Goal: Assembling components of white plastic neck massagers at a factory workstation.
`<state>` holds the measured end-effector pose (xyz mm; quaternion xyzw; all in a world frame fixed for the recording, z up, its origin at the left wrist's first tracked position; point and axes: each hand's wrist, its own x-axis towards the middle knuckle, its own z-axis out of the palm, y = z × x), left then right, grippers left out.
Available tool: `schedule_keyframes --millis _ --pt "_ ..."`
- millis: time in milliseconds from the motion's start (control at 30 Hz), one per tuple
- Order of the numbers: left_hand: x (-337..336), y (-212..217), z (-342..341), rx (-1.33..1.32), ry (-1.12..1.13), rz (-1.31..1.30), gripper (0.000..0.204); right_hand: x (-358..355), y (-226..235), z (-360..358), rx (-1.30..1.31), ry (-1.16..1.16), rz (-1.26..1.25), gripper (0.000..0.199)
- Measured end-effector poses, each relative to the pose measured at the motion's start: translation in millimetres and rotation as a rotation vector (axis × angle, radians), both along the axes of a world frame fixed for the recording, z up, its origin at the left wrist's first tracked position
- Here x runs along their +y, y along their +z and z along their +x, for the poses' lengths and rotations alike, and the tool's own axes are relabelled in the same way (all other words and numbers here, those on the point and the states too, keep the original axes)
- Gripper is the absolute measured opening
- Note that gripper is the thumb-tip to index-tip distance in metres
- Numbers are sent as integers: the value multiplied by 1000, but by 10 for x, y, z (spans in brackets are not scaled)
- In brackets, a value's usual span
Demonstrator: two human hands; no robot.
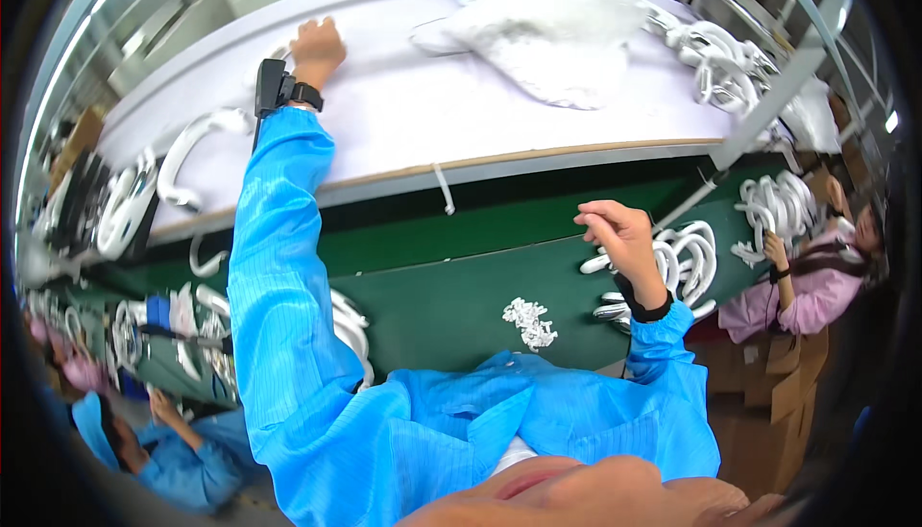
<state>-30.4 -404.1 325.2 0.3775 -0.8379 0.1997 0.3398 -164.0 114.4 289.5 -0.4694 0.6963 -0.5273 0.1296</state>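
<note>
My left hand (319, 47) reaches over the white upper shelf (384, 119), its fingers curled closed. Beside its wrist part of a white curved tube-like piece (252, 73) shows; whatever the fingers hold, if anything, is hidden. A black device (273, 88) is strapped at that wrist. My right hand (622, 242) hovers above the green lower bench (451, 311), fingers loosely bent and apart, with nothing visible in them. Close to it lie several white curved pieces (693, 256). Left of it on the bench sits a small heap of little white parts (529, 323).
A large white plastic bag (557, 37) and a pile of white curved pieces (720, 61) lie on the shelf. A slanted metal post (783, 95) stands at right. Co-workers sit at right, in a pink garment (764, 292), and lower left, in a blue garment (187, 469).
</note>
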Motion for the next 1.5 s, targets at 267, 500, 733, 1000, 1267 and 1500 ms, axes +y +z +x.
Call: schedule_keyframes --millis 267,500,733,1000,1267,1500 --pt "-343 -265 -361 -123 60 2 26 314 267 -1352 578 -530 -94 17" --pt "480 301 -199 -221 47 8 46 -166 111 -2611 989 -428 -4 22" --pt "1493 833 564 406 -135 -205 45 -147 7 -2720 829 -450 105 12" --pt "2779 412 1277 1557 -1058 925 25 -27 15 -2522 775 -597 -280 16" --pt "4623 -820 1595 1765 -678 1148 32 382 -2139 -667 240 199 323 26" --pt "5206 -2133 1489 2003 -299 1852 25 621 -3564 -328 481 351 691 34"
